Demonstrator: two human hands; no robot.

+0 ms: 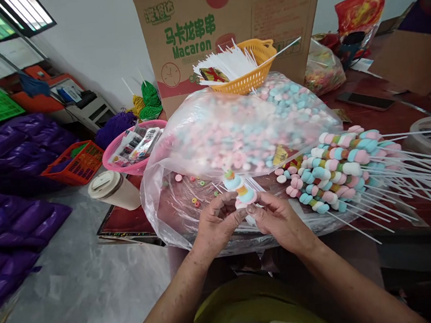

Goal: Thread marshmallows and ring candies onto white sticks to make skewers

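Both of my hands pinch one marshmallow skewer [245, 194], a stack of blue, pink and orange-yellow sweets held nearly upright above the table edge. My left hand [221, 217] grips its lower left side with thumb and fingers. From the right, my right hand [278, 219] closes on the lowest sweets. Most of the stick is hidden by my hands. Just behind lies a big clear bag [212, 131] full of pink, blue and white marshmallows. To the right is a pile of finished-looking marshmallow skewers [334, 170] with white sticks pointing right.
A yellow basket [244, 83] of white sticks sits on the bag, before a cardboard box [186, 12]. At left are a lidded cup [115, 190] and a pink basket [132, 165]. Small ring candies [195, 202] lie on the plastic. A phone [365, 100] lies at right.
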